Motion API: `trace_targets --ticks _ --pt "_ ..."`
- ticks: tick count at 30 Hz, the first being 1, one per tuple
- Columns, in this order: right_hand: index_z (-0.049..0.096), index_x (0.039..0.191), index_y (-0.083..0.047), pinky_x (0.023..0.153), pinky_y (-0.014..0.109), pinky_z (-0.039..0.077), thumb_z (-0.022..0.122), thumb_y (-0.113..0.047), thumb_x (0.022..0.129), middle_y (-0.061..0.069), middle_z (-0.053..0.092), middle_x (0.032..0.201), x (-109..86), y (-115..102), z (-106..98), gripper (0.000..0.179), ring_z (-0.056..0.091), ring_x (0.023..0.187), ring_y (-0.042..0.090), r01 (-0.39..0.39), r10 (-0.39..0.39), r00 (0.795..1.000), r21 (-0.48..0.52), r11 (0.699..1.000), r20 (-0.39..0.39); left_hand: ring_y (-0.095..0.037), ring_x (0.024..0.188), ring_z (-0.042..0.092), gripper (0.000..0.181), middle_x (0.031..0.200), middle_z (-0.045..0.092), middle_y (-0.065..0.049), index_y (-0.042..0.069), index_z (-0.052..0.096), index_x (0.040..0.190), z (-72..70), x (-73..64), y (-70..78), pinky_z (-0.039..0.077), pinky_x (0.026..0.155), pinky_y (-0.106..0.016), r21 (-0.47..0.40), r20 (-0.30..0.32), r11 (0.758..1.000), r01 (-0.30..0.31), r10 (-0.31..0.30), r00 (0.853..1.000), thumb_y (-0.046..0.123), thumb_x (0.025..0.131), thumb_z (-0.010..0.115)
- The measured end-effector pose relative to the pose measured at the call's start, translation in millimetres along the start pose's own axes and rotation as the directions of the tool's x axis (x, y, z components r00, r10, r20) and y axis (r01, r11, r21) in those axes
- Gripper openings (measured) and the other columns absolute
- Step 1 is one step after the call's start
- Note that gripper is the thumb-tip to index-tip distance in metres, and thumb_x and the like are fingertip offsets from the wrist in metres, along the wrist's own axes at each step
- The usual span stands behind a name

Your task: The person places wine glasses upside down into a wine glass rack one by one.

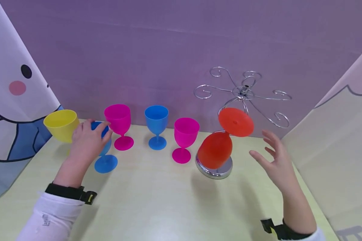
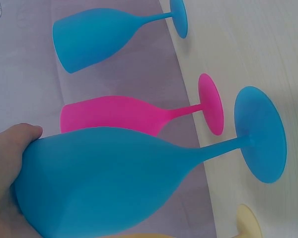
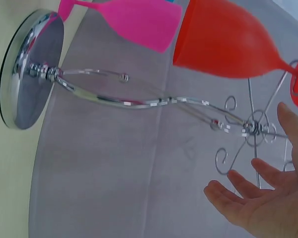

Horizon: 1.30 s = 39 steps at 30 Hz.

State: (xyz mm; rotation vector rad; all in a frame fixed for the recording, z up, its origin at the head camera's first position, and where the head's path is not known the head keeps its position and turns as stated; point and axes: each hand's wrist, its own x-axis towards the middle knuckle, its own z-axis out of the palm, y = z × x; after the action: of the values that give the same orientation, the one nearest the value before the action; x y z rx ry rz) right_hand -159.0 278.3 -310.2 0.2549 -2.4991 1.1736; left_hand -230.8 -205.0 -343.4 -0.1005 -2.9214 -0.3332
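My left hand [image 1: 88, 139] grips a blue goblet [image 2: 104, 173] from above, its thumb and fingers round the rim of the bowl. The goblet stands upright, its round foot [image 1: 106, 164] low over the table. On the right, a chrome goblet rack [image 1: 214, 172] with curled wire arms carries a red goblet [image 1: 215, 150], which hangs upside down by its foot from one arm. Beside the rack, my right hand [image 1: 278, 164] is held up with its fingers spread and nothing in them, as the right wrist view also shows.
A yellow goblet [image 1: 60, 124] stands at the far left, partly behind my left hand. Along the back edge stand a pink goblet [image 1: 118, 117], another blue goblet [image 1: 157, 120] and a second pink goblet [image 1: 186, 132]. A purple backdrop [image 1: 138, 50] rises behind the table [image 1: 151, 201].
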Motion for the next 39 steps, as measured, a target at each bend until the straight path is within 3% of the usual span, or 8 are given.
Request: trace_targets --ticks 6,10,13,19,23,28,35,39 --pt "0.027 0.141 -0.016 0.093 0.010 0.036 0.061 -0.014 0.086 0.008 0.035 0.140 1.8 9 -21 0.065 0.035 0.125 0.018 -0.077 0.081 0.992 0.040 0.996 -0.093 -0.053 0.121 0.021 0.054 0.133 0.024 -0.036 0.012 0.033 0.139 0.5 -1.2 -0.3 0.030 0.093 -0.068 0.049 0.002 0.999 -0.013 0.013 1.000 0.031 0.091 0.050" --pt "0.029 0.140 -0.019 0.094 0.010 0.036 0.059 -0.014 0.088 0.004 0.035 0.141 13.1 11 -43 0.061 0.034 0.125 0.015 -0.148 0.171 0.976 0.168 0.975 -0.134 -0.053 0.121 0.020 0.053 0.134 0.023 -0.036 0.012 0.033 0.139 0.3 -1.5 0.1 0.028 0.094 -0.068 0.037 0.003 0.999 -0.009 0.008 1.000 0.032 0.092 0.049" --pt "0.031 0.140 -0.022 0.099 0.013 0.032 0.058 -0.018 0.089 0.001 0.034 0.143 26.8 10 -62 0.057 0.032 0.127 0.013 -0.178 0.211 0.965 0.201 0.963 -0.158 -0.053 0.122 0.020 0.053 0.134 0.023 -0.036 0.011 0.034 0.138 -0.4 -1.5 0.7 0.027 0.095 -0.068 0.015 -0.005 1.000 0.001 -0.001 1.000 0.032 0.092 0.048" --pt "0.032 0.140 -0.025 0.100 0.014 0.031 0.052 -0.028 0.092 -0.004 0.038 0.141 58.3 6 -92 0.052 0.037 0.123 0.008 -0.191 0.193 0.965 0.024 0.981 -0.175 -0.052 0.123 0.019 0.053 0.135 0.022 -0.035 0.012 0.034 0.139 -2.7 -1.1 2.1 0.027 0.095 -0.068 0.005 -0.001 1.000 0.010 -0.010 1.000 0.032 0.092 0.049" --pt "0.030 0.141 -0.027 0.108 0.033 0.027 0.049 -0.036 0.093 -0.001 0.037 0.143 78.8 5 -104 0.052 0.036 0.125 0.011 -0.164 0.151 0.981 -0.110 0.980 -0.118 -0.052 0.122 0.019 0.053 0.135 0.022 -0.035 0.011 0.034 0.139 -3.4 -0.4 2.4 0.027 0.095 -0.068 0.011 0.003 1.000 0.012 -0.012 1.000 0.032 0.092 0.049" --pt "0.029 0.142 -0.028 0.100 0.060 0.026 0.046 -0.044 0.092 0.007 0.034 0.145 102.3 0 -112 0.055 0.031 0.130 0.026 -0.134 0.137 0.991 -0.217 0.967 -0.002 -0.052 0.123 0.019 0.054 0.135 0.022 -0.035 0.011 0.032 0.139 -2.9 0.0 2.3 0.027 0.096 -0.068 0.018 0.016 1.000 0.014 -0.014 1.000 0.032 0.093 0.048" --pt "0.034 0.140 -0.016 0.093 0.067 0.026 0.043 -0.047 0.093 0.022 0.040 0.137 125.6 -7 -115 0.057 0.035 0.122 0.041 -0.071 0.121 0.983 -0.319 0.945 0.140 -0.052 0.122 0.019 0.053 0.134 0.023 -0.035 0.011 0.033 0.139 -1.4 -0.8 1.3 0.027 0.096 -0.068 0.019 0.003 1.000 0.004 -0.004 1.000 0.032 0.093 0.048" --pt "0.034 0.139 -0.012 0.091 0.068 0.026 0.041 -0.046 0.094 0.026 0.042 0.131 129.7 -10 -114 0.057 0.035 0.119 0.044 -0.045 0.133 0.966 -0.362 0.931 0.220 -0.052 0.123 0.020 0.053 0.134 0.024 -0.035 0.011 0.034 0.139 -0.6 -1.1 -0.3 0.027 0.096 -0.068 0.012 -0.004 1.000 0.003 -0.003 1.000 0.033 0.093 0.048"
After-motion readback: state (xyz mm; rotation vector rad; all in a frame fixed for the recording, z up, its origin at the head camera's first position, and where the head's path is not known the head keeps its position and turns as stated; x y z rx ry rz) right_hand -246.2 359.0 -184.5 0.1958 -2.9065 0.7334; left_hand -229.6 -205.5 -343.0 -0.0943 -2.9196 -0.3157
